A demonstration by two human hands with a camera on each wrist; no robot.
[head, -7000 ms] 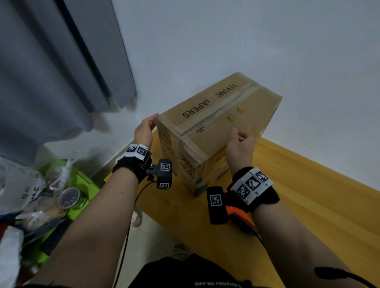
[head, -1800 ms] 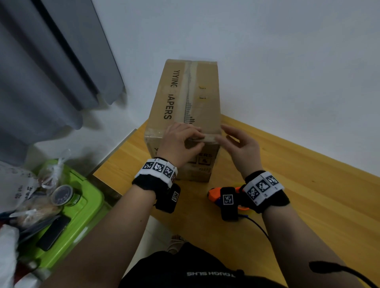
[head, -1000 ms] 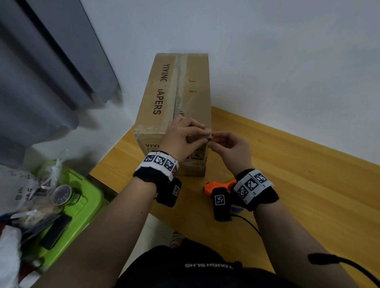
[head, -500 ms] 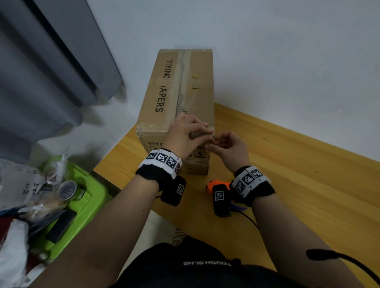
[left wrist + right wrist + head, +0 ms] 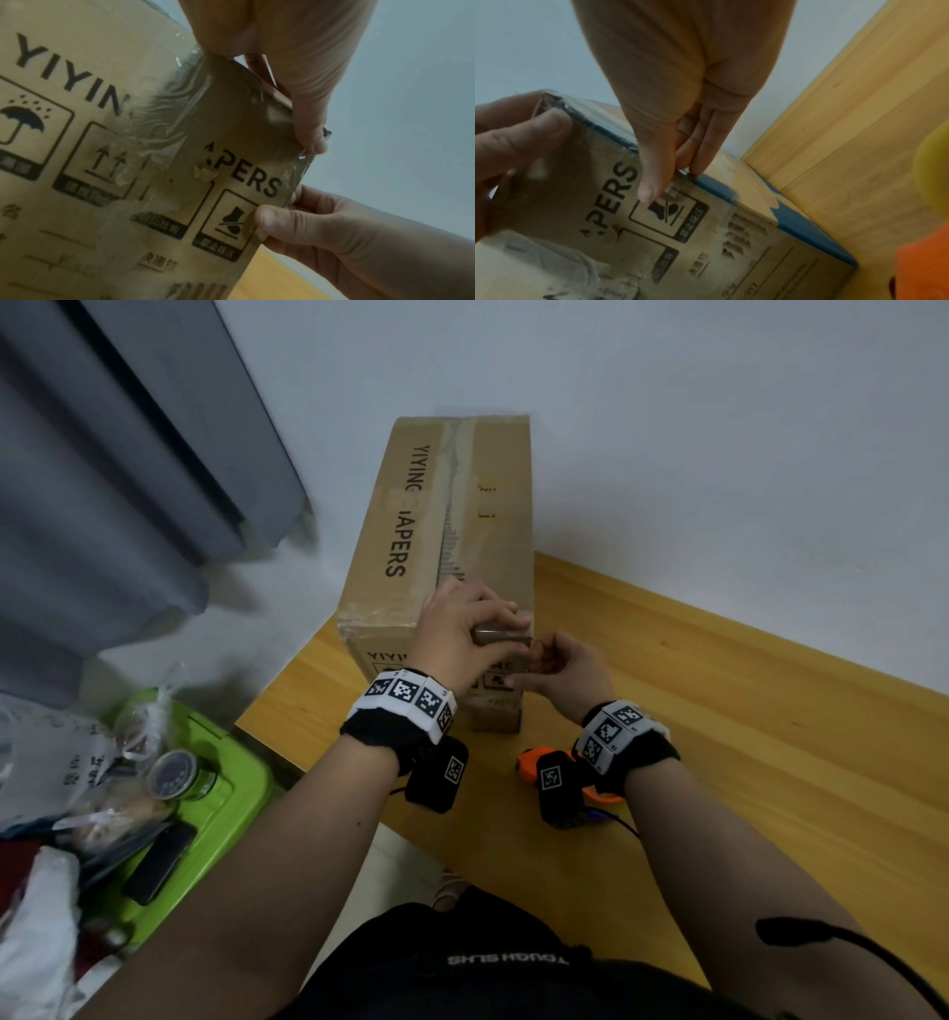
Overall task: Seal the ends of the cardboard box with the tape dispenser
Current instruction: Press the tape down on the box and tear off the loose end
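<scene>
Gripping the near right top corner of the cardboard box point(image 5: 452, 526), my left hand point(image 5: 462, 634) curls over its creased, glossy clear tape point(image 5: 180, 113). My right hand point(image 5: 560, 670) pinches the tape's loose edge at the near face's right edge. The box stands on the wooden table point(image 5: 744, 752); the orange tape dispenser point(image 5: 534, 757) lies near my right wrist.

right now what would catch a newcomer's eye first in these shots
First, the tall cardboard box standing on end at the wooden table's near-left corner, "YIYING" printed along it. Next, both hands at its near top corner: the left hand grips over the edge while the right hand pinches clear tape at the side edge. The orange tape dispenser lies on the table under the right wrist.
</scene>
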